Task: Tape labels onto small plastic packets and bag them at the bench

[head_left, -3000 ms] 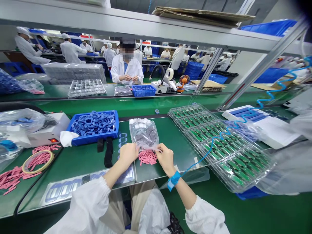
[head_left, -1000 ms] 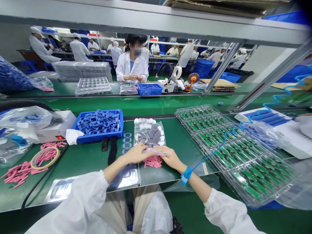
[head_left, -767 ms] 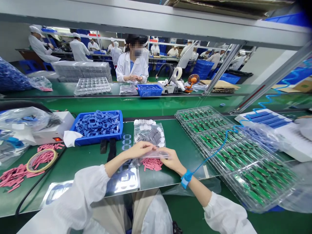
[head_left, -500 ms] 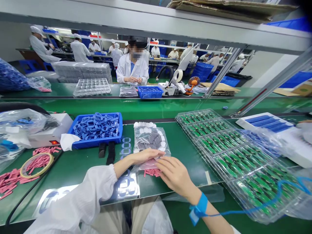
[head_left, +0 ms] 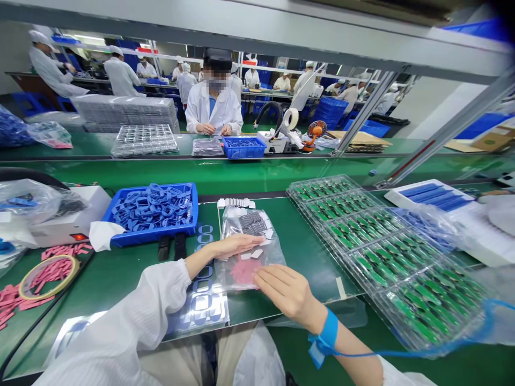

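Note:
A clear plastic bag (head_left: 271, 252) lies on the green table in front of me, with dark grey and white small pieces (head_left: 252, 222) in its far part. Pink strips (head_left: 243, 271) show through its near part; whether they are inside or under it I cannot tell. My left hand (head_left: 238, 245) rests across the middle of the bag, its fingers stretched out flat. At the bag's near right edge is my right hand (head_left: 286, 289), fingers extended and close together, their tips touching the plastic beside the pink strips. A blue wrist strap (head_left: 328, 332) circles my right wrist.
To the left stand a blue bin (head_left: 151, 236) of blue plastic frames and a tape roll (head_left: 24, 287) among loose pink strips. Clear trays of green circuit boards (head_left: 378, 257) fill the right. A person (head_left: 213, 107) works across the bench.
The bag's near part now spreads over the pink strips, which lay partly uncovered before. My left hand has shifted slightly up and left; my right hand has lowered and moved apart from it.

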Demonstrator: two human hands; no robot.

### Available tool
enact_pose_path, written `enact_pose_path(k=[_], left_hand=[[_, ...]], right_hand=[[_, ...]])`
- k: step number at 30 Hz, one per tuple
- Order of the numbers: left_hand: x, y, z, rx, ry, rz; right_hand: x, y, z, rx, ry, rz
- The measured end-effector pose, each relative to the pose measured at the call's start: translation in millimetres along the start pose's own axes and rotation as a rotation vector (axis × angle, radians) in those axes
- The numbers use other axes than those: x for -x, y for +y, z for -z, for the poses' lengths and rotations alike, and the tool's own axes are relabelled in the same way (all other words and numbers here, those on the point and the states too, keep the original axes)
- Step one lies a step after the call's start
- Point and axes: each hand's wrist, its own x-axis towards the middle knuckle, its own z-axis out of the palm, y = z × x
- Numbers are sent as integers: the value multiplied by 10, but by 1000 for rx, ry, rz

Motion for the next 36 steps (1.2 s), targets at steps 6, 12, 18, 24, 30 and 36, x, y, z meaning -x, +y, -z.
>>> enact_pose_path(k=[6,12,18,24,30,36], left_hand=[[-11,16,32,9,0,0],[-30,69,10,-10,23,5],[-17,152,67,-23,20,7],[39,248,83,-112,22,-28],[97,72,-30,-248,64,-56],[18,42,-20,-327,128,-112]], right_hand=[[-126,-54,182,-8,-11,45],[-243,9,289,-44,-46,85],[-264,-12,361,-58,-76,107],[-303,-25,402,-69,-81,40],[-288,-51,432,-94,-58,27],[-328,-103,490,-90,-78,40]])
